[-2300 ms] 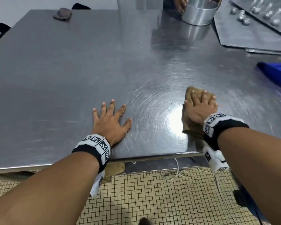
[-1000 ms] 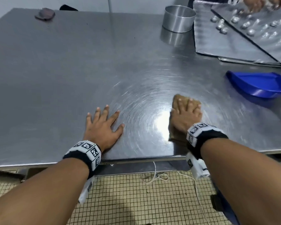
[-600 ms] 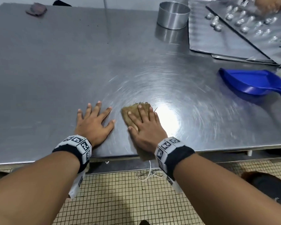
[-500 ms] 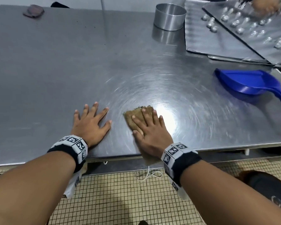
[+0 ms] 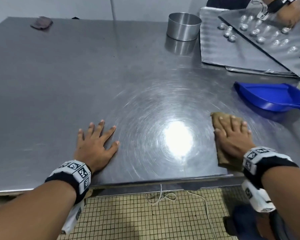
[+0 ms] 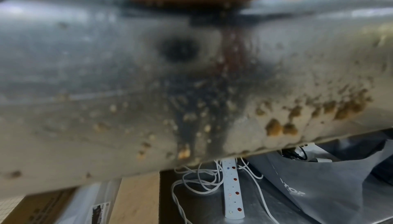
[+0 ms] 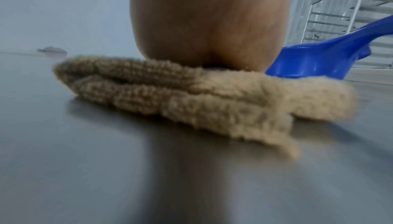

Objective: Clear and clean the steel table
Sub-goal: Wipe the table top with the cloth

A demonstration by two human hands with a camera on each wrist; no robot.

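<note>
Head view: the right hand [image 5: 233, 138] lies flat, fingers straight, pressing a folded brown cloth [image 5: 222, 157] on the steel table [image 5: 76, 75] at lower right; the left hand [image 5: 95, 142] rests spread at lower centre. Right wrist view: the cloth's layered folds show under the palm. Left wrist view: the table's stained edge.

Glossy steel table [image 5: 76, 80], nubby cloth [image 7: 191, 96]
</note>
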